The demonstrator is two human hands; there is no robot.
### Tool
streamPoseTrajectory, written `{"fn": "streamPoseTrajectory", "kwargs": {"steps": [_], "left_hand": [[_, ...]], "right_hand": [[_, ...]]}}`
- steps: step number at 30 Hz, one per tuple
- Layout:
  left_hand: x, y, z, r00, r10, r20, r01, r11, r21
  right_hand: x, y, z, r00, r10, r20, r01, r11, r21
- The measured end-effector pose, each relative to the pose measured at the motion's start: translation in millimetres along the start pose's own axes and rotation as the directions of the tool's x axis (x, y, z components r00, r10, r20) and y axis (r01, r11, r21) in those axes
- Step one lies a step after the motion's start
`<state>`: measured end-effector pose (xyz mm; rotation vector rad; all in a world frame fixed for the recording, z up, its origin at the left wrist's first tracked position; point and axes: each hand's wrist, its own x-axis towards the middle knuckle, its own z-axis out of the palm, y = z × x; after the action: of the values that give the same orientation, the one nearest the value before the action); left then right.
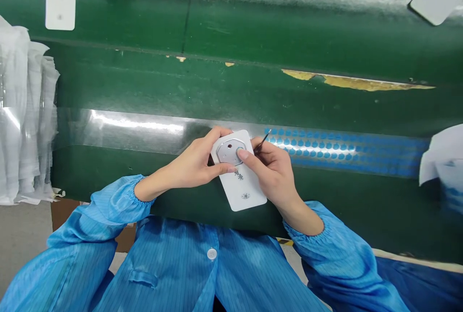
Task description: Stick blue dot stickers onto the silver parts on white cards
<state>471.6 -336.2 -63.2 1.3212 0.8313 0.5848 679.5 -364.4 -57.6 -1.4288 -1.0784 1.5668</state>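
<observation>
The green worktop (144, 80), chipped yellow toward upper right, carries a clear strip (144, 131) across mid-frame, blue dots (327, 146) on its right half, and white sheets (21, 124) at left.

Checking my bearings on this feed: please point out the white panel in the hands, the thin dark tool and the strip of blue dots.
White panel (242, 185), head view: on its printed lower face.
Thin dark tool (258, 147), head view: on its exposed shaft.
Strip of blue dots (342, 151), head view: midway along the dots.

I take this for a factory workshop. I see a chipped green bench (159, 83), a blue smock (177, 264) at bottom centre and a white panel (61, 6) upper left.
</observation>
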Motion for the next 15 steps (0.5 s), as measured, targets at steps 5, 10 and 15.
{"fn": "streamPoseTrajectory", "kwargs": {"steps": [5, 10, 15], "left_hand": [[-1.6, 2.4, 2.3, 0.999, 0.036, -0.024, -0.036, 0.999, -0.007], [0.9, 7.1, -0.2, 0.998, -0.035, -0.045, 0.027, 0.984, -0.174], [-1.8, 1.5, -4.2, 0.986, -0.024, -0.167, -0.014, 0.976, -0.218]], "right_hand": [[-1.0, -3.6, 3.5, 0.999, -0.032, -0.035, 0.032, 0.999, -0.004], [-1.8, -2.7, 2.7, 0.997, -0.076, 0.029, 0.075, 0.996, 0.040], [-2.6, 3.6, 3.5, 0.996, -0.093, 0.016, 0.092, 0.994, 0.066]]}}
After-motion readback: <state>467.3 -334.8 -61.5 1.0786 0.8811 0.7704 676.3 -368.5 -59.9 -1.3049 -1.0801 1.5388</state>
